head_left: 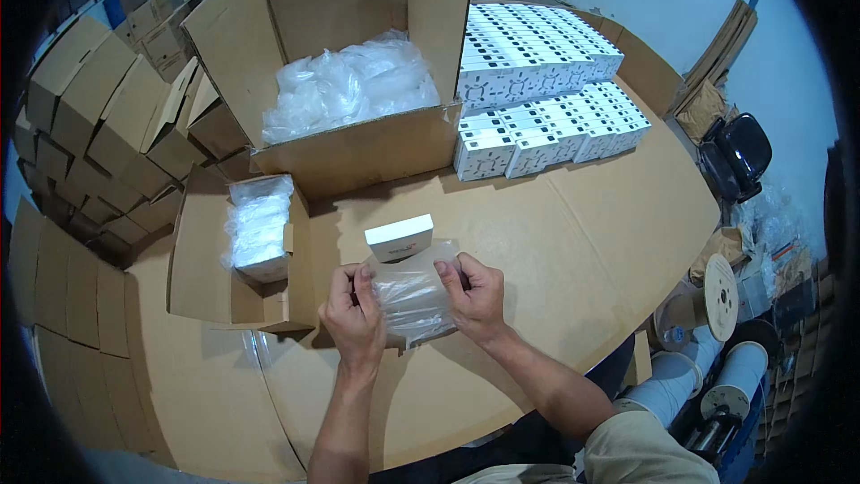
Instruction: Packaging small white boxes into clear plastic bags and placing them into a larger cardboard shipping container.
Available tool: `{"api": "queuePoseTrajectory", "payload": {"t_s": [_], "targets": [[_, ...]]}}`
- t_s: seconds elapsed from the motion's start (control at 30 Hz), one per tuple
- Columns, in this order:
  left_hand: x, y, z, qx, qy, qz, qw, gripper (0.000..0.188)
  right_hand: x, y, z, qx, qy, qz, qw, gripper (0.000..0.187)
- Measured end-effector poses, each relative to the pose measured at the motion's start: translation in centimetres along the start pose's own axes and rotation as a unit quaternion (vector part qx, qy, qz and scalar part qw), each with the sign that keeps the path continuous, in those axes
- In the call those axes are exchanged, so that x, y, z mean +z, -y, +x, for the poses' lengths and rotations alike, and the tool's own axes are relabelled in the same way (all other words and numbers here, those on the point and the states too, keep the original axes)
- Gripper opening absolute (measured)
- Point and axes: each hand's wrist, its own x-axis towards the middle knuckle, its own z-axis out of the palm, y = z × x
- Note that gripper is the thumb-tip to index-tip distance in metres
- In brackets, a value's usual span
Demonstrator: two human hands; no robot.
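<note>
**Clear plastic bag (414, 298) stretched between 2 bare hands**

The clear plastic bag is held over the cardboard-covered table (555, 260), near its middle. Its left edge is pinched between the thumb and fingers of the left hand (356, 309); its right edge is gripped in the same way by the right hand (479, 298). The 2 hands are kept apart, with the bag spread between them.

At the bag's upper edge, 1 small white box (399, 237) is seen, tilted slightly. Its lower edge is overlapped by the plastic in this view; whether any of it is enclosed by the bag cannot be told.

To the left of the hands, an open brown carton (202, 255) is partly filled with a row of plastic-wrapped packs (260, 220). Behind it, a large open carton (363, 157) is heaped with loose clear bags (354, 85). To the right of that carton, many white printed boxes (542, 139) are stacked in rows. Brown cartons (98, 134) are piled at the far left, and wound reels (667, 383) are placed at the lower right, beyond the table.
</note>
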Motion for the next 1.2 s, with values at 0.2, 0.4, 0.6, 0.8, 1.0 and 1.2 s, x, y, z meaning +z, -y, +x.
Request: {"api": "queuePoseTrajectory", "payload": {"t_s": [0.2,0.4,0.6,0.8,1.0,1.2], "targets": [[1.5,-1.9,-1.1,-0.026,-0.023,-0.176,0.984,0.028,0.1,-0.7,0.0,0.026,-0.065,0.050,0.996,0.042],[1.6,-0.6,-3.4,-0.149,0.222,-0.155,0.951,0.022,-0.6,-1.1,0.4,0.010,-0.113,0.048,0.992,0.040],[1.0,-0.3,-2.1,-0.171,0.218,-0.210,0.938,0.021,-0.9,-0.9,0.9,-0.027,-0.132,0.017,0.991,0.035],[-0.7,-0.2,-1.2,-0.152,0.242,-0.175,0.942,0.024,-1.4,-1.1,1.1,-0.040,-0.141,-0.006,0.989,0.033],[-1.4,-0.2,-1.1,-0.154,0.205,-0.175,0.950,0.030,-1.7,-1.1,1.1,-0.023,-0.151,0.011,0.988,0.037],[0.8,-1.2,-1.9,-0.124,0.132,-0.198,0.963,0.022,-1.3,-1.1,0.6,-0.026,-0.092,0.008,0.995,0.028]]}}
